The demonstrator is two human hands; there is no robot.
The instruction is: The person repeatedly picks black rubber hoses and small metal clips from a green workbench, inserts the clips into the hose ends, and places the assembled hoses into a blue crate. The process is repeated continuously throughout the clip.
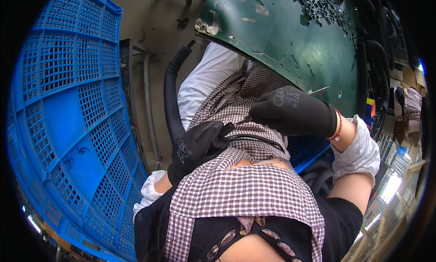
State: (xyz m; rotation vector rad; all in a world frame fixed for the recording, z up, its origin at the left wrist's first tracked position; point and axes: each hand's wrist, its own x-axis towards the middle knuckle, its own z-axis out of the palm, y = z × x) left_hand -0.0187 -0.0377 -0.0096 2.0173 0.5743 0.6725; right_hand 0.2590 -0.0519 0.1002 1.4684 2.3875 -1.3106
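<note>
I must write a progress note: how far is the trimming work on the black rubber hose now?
Done: black offcuts lie on the green table. In hand: left hand grips a black hose over the lap; right hand holds a thin tool at its end. Left: more black parts lie along the table's edge.

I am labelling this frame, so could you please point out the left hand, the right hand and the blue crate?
left hand [195, 146]: head view, back of the black glove.
right hand [293, 112]: head view, back of the black glove.
blue crate [59, 121]: head view, its latticed wall.
</note>
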